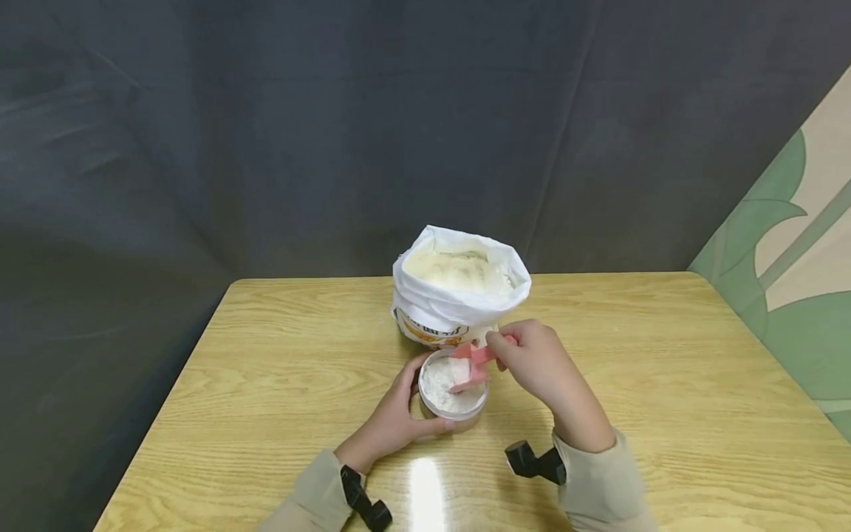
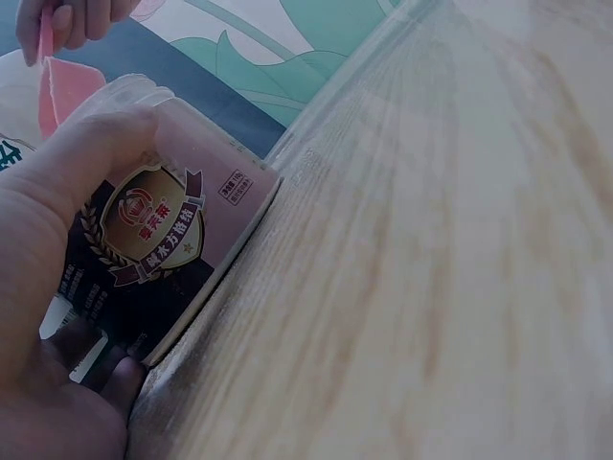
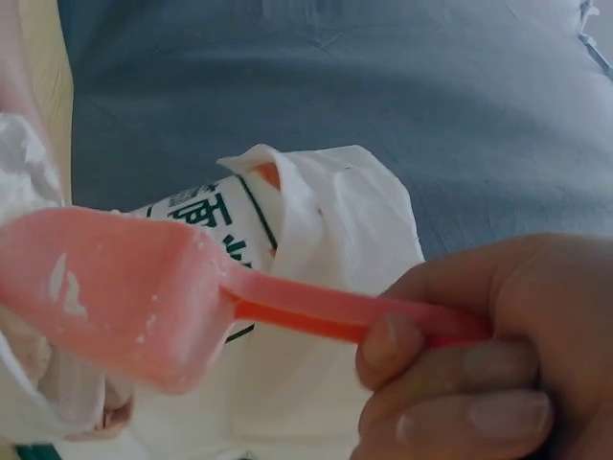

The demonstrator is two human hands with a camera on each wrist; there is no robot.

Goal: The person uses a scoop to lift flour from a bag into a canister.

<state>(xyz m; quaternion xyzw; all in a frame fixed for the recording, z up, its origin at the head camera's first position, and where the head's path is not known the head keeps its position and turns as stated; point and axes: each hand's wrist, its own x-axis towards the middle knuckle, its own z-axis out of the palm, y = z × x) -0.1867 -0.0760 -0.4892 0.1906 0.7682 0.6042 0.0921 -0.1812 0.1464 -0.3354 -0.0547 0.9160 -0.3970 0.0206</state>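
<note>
A round plastic tub (image 1: 449,414) with a dark printed label stands on the table, filled near its rim with white powder (image 1: 437,384). My left hand (image 1: 394,415) grips the tub around its side, thumb toward the front. The right hand (image 1: 532,363) holds a pink scoop (image 3: 124,297) by its handle, the scoop's head tilted over the tub and some powder at its mouth. In the right wrist view, white specks cling to the scoop's outside. Just behind the tub is an open white bag (image 1: 432,299) of pale powder, its top folded down.
The wooden table (image 1: 286,355) carries the tub and the bag. A dark cloth (image 1: 372,133) hangs along the back and left. At the right is a wall panel (image 1: 804,295) with green leaf shapes. Dark wrist mounts (image 1: 532,462) stick out near both sleeves.
</note>
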